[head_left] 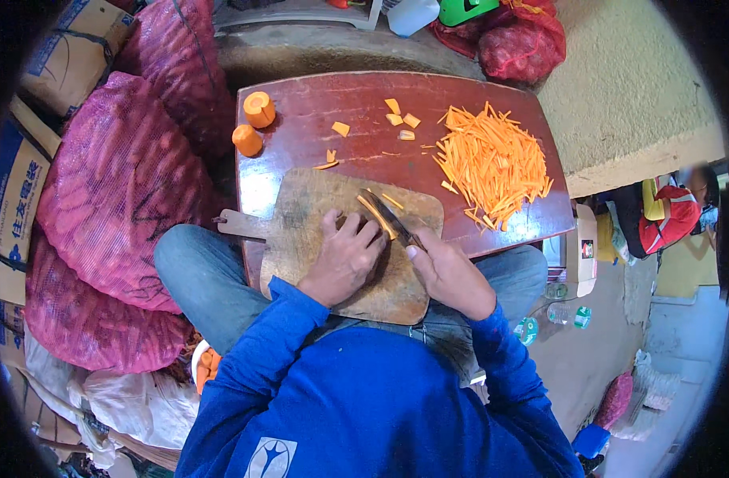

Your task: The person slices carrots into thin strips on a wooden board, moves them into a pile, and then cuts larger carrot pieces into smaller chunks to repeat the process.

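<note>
1. The wooden cutting board (316,215) lay on a dark red table (300,135), its handle pointing to the person's left past the table's left edge; its near edge overhung the table toward the lap.
2. The left hand (344,259) pressed flat on the board, fingers curled down onto a carrot strip (375,215); it held the strip in place rather than enclosing it.
3. The right hand (448,275) was closed around the handle of a knife (394,219), just right of the left hand.
4. The knife's blade ran diagonally, tip away and to the left, along the strip, whose long axis lay the same way.
5. Beyond the board, the table showed bare room at its centre; a heap of carrot sticks (492,159) filled its right part, and small offcuts (400,119) lay near the far edge.
6. Two carrot stubs (253,123) stood at the table's far-left corner.
7. Left of the table, red mesh sacks (117,191) crowded close; brown cartons (13,199) with blue printing stood beyond them.
</note>
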